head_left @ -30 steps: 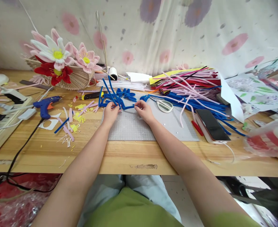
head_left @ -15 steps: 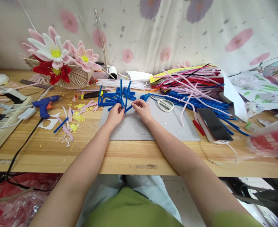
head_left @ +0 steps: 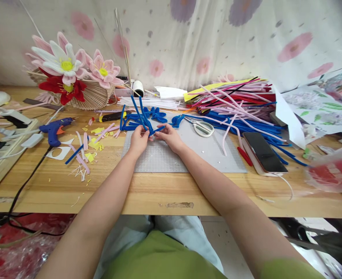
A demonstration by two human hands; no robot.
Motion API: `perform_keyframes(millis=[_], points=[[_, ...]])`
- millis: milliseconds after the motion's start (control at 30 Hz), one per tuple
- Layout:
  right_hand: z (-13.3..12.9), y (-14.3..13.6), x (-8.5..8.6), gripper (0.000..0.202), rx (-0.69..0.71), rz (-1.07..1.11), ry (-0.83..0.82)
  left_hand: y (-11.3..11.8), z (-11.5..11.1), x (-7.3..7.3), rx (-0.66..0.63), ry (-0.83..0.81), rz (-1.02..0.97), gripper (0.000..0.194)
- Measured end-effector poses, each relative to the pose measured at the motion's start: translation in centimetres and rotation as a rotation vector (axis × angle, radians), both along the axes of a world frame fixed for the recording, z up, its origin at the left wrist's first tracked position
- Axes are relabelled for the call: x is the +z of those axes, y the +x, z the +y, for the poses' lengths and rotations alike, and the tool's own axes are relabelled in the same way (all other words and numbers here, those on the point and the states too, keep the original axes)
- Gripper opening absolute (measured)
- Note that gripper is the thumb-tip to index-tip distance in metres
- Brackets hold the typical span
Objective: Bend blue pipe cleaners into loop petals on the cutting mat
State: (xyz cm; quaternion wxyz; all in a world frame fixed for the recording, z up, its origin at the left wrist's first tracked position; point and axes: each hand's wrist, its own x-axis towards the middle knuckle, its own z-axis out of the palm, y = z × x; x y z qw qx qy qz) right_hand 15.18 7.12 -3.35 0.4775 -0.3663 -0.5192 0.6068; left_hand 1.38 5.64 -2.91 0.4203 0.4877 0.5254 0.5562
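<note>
Blue pipe cleaners point(head_left: 144, 116) rise between my hands above the grey cutting mat point(head_left: 162, 162). My left hand point(head_left: 139, 140) pinches them near their lower ends, with two stems leaning up and to the left. Closed on a blue stem that slants toward it from the left, my right hand point(head_left: 171, 136) is close beside the left one. Just behind lie more bent blue pipe cleaners point(head_left: 127, 123) and a looped blue piece point(head_left: 158, 114). A small curled blue piece point(head_left: 177, 121) rests beyond my right hand. How the held stems join is hidden by my fingers.
Scissors point(head_left: 203, 128) lie on the mat's right, before a heap of coloured pipe cleaners point(head_left: 234, 97). A phone point(head_left: 264, 152) is further right. On the left are a blue glue gun point(head_left: 54, 130), yellow scraps point(head_left: 97, 144) and fuzzy flowers point(head_left: 66, 66) on a woven fan.
The upright blue stems have tilted to the left. My right hand has moved slightly left and down, closer to my left hand.
</note>
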Motion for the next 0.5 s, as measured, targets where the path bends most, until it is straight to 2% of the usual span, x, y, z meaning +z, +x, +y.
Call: perform_keyframes(millis=[100, 167, 267, 500], points=[[-0.05, -0.21, 0.12, 0.021, 0.025, 0.014, -0.026, 0.05, 0.0, -0.18, -0.04, -0.004, -0.039, 0.009], [-0.02, -0.28, 0.14, 0.018, -0.031, 0.005, -0.013, 0.07, -0.05, -0.27, -0.065, -0.018, -0.036, 0.009], [0.03, -0.31, 0.2, 0.015, -0.096, -0.014, -0.007, 0.1, -0.08, -0.33, -0.083, -0.039, -0.016, 0.009], [-0.08, -0.69, 0.76, 0.013, -0.124, -0.034, -0.086, 0.1, -0.12, -0.38, -0.075, -0.034, 0.073, 0.008]])
